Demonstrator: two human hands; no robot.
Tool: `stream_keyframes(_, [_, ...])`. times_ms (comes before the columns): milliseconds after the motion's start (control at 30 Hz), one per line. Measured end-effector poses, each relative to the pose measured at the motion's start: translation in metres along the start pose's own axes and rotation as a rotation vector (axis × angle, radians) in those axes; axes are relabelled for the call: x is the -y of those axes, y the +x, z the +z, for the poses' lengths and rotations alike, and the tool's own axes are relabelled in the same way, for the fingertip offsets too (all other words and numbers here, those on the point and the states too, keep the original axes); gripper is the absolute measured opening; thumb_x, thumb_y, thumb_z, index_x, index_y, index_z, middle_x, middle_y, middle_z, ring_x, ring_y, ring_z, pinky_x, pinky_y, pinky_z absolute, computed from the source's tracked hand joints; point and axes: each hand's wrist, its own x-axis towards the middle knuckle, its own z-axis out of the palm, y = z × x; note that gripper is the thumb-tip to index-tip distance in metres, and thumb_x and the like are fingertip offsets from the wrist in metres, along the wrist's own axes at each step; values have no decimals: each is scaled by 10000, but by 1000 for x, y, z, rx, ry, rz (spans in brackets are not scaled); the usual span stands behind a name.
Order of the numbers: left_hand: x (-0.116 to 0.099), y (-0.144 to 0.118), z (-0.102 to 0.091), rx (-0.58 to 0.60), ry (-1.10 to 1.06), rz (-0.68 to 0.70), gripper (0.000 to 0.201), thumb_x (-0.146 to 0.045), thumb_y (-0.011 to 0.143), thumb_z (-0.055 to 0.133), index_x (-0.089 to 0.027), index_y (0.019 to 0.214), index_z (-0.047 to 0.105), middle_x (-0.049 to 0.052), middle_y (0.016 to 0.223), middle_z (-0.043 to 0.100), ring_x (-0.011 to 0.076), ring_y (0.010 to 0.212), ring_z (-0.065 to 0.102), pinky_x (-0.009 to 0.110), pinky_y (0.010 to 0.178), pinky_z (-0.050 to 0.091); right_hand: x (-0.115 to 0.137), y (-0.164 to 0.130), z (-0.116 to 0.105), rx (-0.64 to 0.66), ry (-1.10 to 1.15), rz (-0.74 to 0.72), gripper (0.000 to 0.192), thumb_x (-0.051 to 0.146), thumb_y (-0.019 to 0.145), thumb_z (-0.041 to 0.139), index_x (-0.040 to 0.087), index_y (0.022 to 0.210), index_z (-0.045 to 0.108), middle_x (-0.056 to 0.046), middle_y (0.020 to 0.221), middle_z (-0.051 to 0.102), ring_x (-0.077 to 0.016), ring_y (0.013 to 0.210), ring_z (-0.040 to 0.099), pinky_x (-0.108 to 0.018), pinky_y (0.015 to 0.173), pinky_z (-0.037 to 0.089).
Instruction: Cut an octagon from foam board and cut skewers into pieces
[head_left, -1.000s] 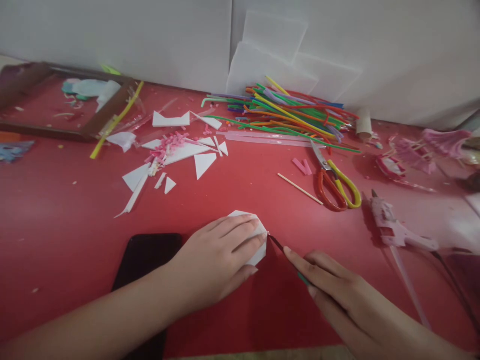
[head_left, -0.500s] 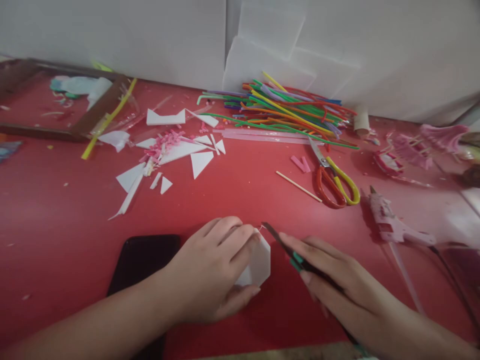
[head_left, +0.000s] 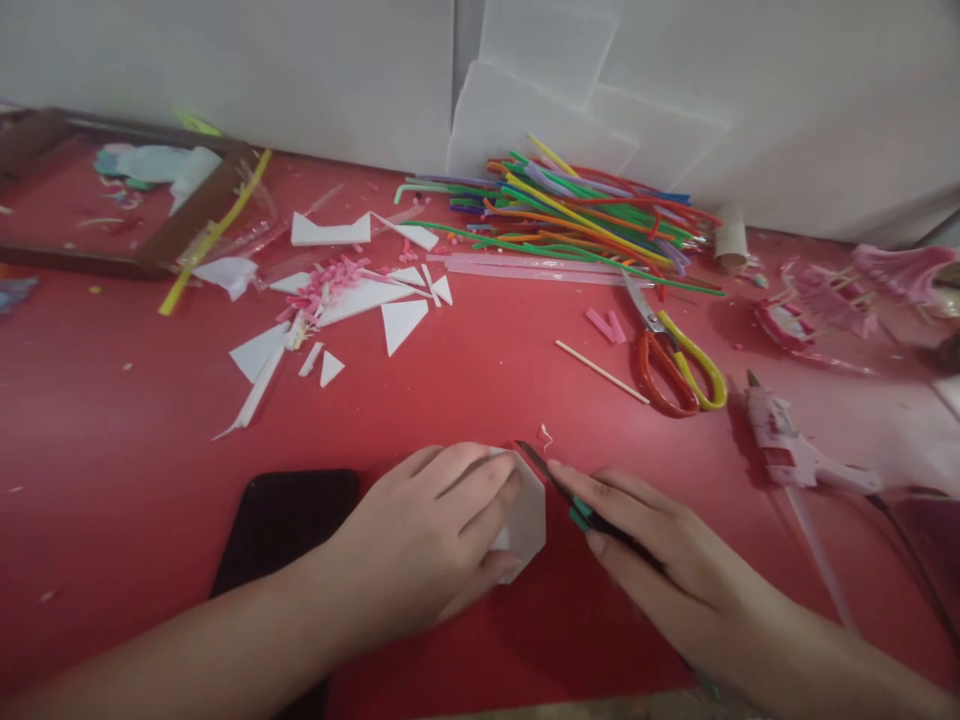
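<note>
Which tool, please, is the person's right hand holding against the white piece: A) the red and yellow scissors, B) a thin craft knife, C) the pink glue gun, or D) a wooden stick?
B: the right hand grips a thin craft knife whose blade meets the white piece.

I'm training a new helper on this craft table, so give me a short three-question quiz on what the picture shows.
1. True or false: the left hand presses on the white foam piece.
2. What does the right hand hold? A) scissors B) craft knife C) glue gun
3. Name the tool lying between the scissors and the table's right edge.

Key:
1. True.
2. B, the craft knife; its blade is at the piece's edge.
3. The pink glue gun.
</note>
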Motion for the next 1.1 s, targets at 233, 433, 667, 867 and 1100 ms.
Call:
stream_keyframes(233, [-1, -1, 2, -33, 7, 38, 379, -303, 995, 473, -31, 1180, 660, 138, 1195, 711, 276, 1108, 640, 399, 937, 532, 4, 6, -3, 58, 41, -14, 545, 150, 983, 388, 323, 1497, 439, -55, 1328, 637, -158, 1192, 637, -317, 1017, 549])
stream_keyframes(433, [-1, 1, 1, -13, -17, 42, 376, -302, 988, 484, -37, 1198, 649, 137, 1186, 711, 276, 1086, 650, 398, 919, 538, 3, 3, -3, 39, -3, -35, 556, 146, 973, 400, 332, 1496, 439, -51, 1357, 627, -173, 1225, 625, -308, 991, 567])
stream_keyframes(667, [0, 0, 2, 22, -20, 43, 400, -319, 967, 528, -37, 1236, 620, 149, 1205, 699, 284, 1103, 643, 409, 930, 534, 4, 7, -5, 54, 3, -33, 553, 128, 962, 396, 303, 1482, 468, -60, 1308, 648, -167, 1202, 635, -310, 994, 563])
stream_keyframes(867, [-2, 1, 0, 39, -28, 27, 399, -302, 945, 562, -29, 1230, 618, 158, 1207, 695, 292, 1107, 645, 423, 926, 546, 7, 6, -6, 72, 23, -22, 558, 139, 967, 392, 313, 1493, 456, -58, 1253, 671, -182, 1170, 652, -344, 991, 570])
stream_keyframes(1100, [-2, 2, 1, 36, -46, 9, 382, -305, 943, 567, -54, 1226, 622, 150, 1210, 698, 288, 1116, 646, 419, 935, 543, 6, 4, -6, 43, -39, -39, 584, 133, 955, 407, 334, 1502, 440, -57, 1325, 650, -206, 1196, 649, -338, 958, 594])
